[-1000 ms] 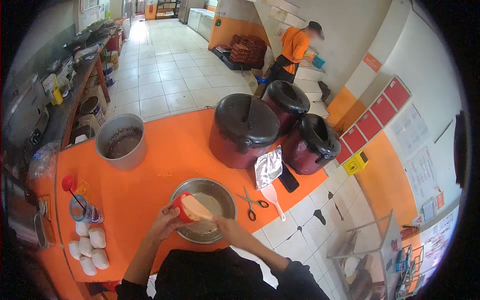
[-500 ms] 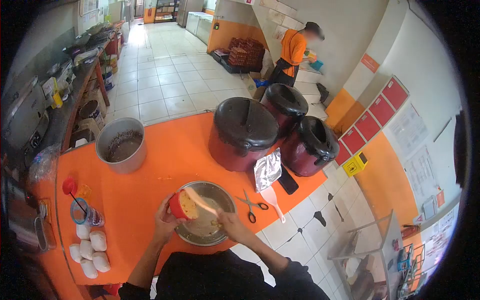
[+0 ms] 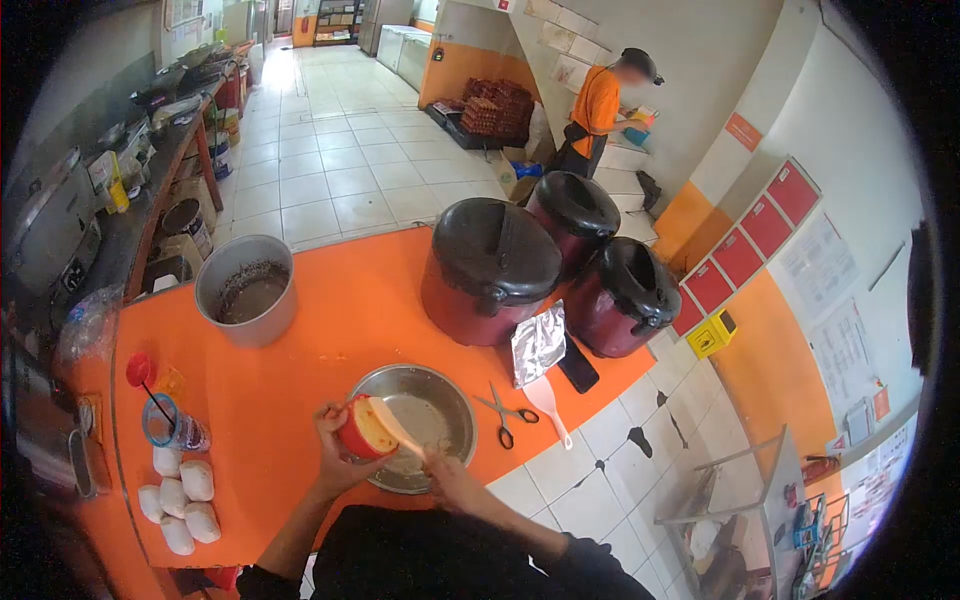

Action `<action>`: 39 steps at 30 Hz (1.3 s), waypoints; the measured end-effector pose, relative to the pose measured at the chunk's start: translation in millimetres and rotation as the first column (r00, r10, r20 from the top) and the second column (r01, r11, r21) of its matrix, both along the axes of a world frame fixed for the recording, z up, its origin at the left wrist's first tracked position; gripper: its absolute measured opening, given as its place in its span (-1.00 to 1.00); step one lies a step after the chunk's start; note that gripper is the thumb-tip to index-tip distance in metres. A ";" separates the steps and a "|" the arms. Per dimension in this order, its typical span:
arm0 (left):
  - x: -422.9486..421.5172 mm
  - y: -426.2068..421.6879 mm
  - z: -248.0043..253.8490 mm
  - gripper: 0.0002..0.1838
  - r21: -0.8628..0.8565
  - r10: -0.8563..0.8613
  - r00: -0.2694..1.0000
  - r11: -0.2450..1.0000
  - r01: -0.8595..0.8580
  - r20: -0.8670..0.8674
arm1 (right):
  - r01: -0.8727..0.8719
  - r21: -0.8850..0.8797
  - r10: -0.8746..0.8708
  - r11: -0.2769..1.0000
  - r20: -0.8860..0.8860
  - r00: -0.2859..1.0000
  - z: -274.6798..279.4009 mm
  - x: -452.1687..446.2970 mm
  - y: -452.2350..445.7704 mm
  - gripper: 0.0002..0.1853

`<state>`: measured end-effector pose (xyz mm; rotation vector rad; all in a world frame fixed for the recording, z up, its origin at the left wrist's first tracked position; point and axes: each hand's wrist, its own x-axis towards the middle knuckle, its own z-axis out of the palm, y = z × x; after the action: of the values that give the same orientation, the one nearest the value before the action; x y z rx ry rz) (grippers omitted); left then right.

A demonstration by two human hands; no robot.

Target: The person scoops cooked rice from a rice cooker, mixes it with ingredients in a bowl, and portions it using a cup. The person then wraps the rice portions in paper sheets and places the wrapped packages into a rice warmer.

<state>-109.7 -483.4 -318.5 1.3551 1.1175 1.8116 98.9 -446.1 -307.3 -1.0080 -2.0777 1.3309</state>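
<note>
My left hand is wrapped round a red cup filled with a yellowish food, tilted over the left side of a steel bowl. My right hand grips the handle of a pale spatula, whose blade lies across the cup's opening. Bits of food stick to the inside of the bowl. To the bowl's right, black-handled scissors lie open on the orange table. Beside them are a white paddle, a sheet of foil and a black phone.
Three lidded dark red containers stand at the table's back right. A deep metal pot is at the back left. White wrapped bundles and a blue-rimmed jar sit at the left. A person in orange stands beyond the table.
The spatula has moved over the food in the cup, and the cup has turned in my left hand. Farther back, the other person has shifted slightly to the right.
</note>
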 end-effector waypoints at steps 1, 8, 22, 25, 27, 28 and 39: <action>-5.4 1.3 -9.0 -0.03 0.038 0.052 0.981 0.998 -0.045 -0.189 | 0.053 -0.220 -0.043 0.974 0.051 0.998 4.4 -8.1 -13.7 -0.51; -14.9 14.9 -16.6 -0.01 0.327 0.290 0.825 0.935 -0.136 -0.485 | 0.048 -0.502 -0.044 0.864 0.020 0.999 72.7 -1.5 13.1 -0.47; -18.4 -4.2 -38.1 0.04 -0.074 0.350 0.929 0.936 -0.343 0.117 | -0.560 0.304 -0.046 0.771 0.903 0.426 74.4 -10.9 82.8 -0.81; -14.2 -8.9 -53.5 0.00 -0.242 0.406 0.854 0.909 -0.340 0.326 | -0.707 0.308 -0.007 0.637 0.919 0.394 36.9 -36.3 53.6 -0.86; -14.7 -12.2 -60.6 -0.07 -0.314 0.431 0.800 0.895 -0.317 0.418 | -0.719 0.427 0.081 0.548 0.829 0.553 35.7 -44.9 43.8 -0.89; -13.2 -15.2 -65.1 -0.13 -0.339 0.437 0.779 0.890 -0.304 0.449 | -0.713 0.357 0.066 0.603 0.868 0.491 37.8 -46.9 52.8 -0.89; 20.9 -3.3 -93.0 -0.31 -0.330 0.431 0.798 0.892 -0.307 0.421 | -0.742 0.221 0.154 0.633 0.903 0.400 25.4 -79.6 41.1 -0.84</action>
<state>-88.7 -486.7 -411.4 0.4982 1.3283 2.0454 19.3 -405.0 -281.9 -0.7807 -3.4420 0.1223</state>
